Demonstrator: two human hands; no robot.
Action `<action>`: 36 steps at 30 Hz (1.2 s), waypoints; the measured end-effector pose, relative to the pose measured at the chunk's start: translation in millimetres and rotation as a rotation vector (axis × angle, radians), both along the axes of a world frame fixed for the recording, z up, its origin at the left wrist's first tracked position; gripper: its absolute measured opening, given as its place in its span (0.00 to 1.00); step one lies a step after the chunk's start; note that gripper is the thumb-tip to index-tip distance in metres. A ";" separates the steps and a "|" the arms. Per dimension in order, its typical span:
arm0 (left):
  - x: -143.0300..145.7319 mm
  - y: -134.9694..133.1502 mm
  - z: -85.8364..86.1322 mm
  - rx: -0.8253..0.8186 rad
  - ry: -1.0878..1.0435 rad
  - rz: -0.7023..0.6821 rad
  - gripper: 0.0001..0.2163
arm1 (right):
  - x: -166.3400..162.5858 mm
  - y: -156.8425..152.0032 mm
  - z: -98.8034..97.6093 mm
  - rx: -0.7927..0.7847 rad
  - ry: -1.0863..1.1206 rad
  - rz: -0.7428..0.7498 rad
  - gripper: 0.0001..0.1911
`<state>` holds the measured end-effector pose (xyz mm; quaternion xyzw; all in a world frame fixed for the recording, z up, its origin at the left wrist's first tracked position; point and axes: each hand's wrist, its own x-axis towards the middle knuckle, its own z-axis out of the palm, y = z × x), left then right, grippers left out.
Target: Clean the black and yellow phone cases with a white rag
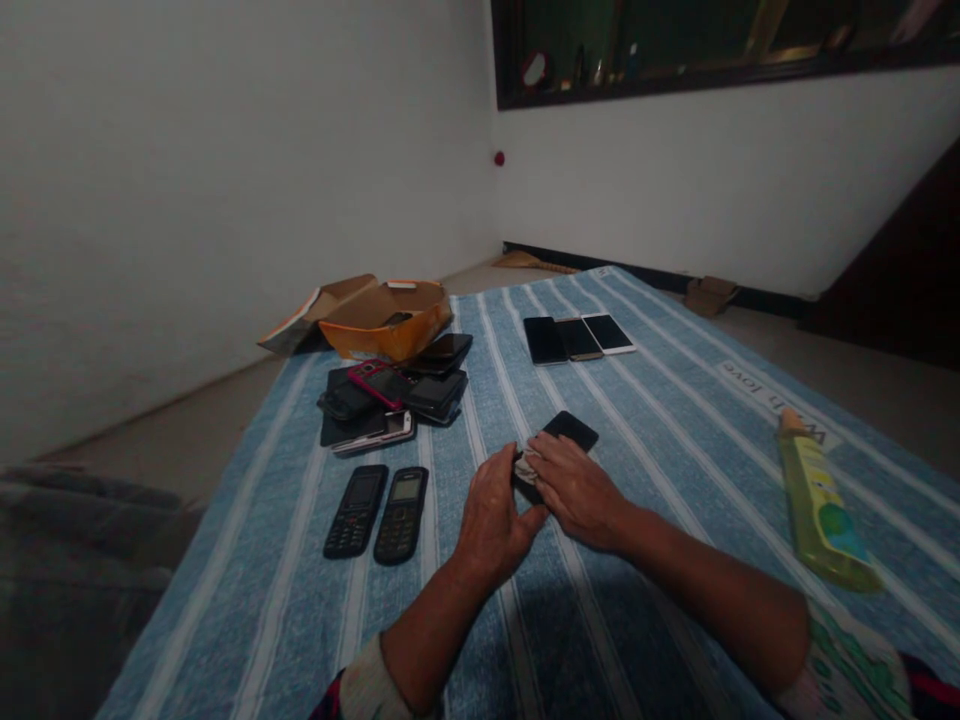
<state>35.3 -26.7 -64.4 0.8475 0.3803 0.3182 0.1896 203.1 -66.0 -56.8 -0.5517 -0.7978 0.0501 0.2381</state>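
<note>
A black smartphone (pixel 571 428) lies at a slant on the striped cloth, partly covered by both hands. My left hand (pixel 491 520) grips its near left edge, thumb stretched along the near end. Over the phone's face, my right hand (pixel 574 490) presses a crumpled pale cloth (pixel 525 468), fingers together on it. Left of my hands lie two black keypad phones side by side, one (pixel 356 511) and another with a greenish screen (pixel 401 515). Farther back is a heap of several phones, among them a pink-edged phone (pixel 379 382).
An open orange cardboard box (pixel 390 325) stands behind the heap. Three smartphones (pixel 577 339) lie in a row at the far middle. A bottle of yellow-green liquid (pixel 825 510) lies at the right on the blue striped tablecloth (pixel 247 560). White walls stand behind.
</note>
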 end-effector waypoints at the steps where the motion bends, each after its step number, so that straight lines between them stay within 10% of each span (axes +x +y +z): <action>1: -0.3 0.5 -1.2 -0.004 -0.006 0.002 0.32 | -3.6 -1.2 1.3 -0.003 -0.006 0.028 0.22; 22: -1.1 0.5 -1.5 -0.037 0.050 0.140 0.31 | 34.5 24.8 -20.5 0.081 -0.024 -0.376 0.22; 36: -0.1 0.7 -5.5 0.022 0.030 0.178 0.32 | -5.8 23.0 -0.9 0.020 -0.084 -0.020 0.20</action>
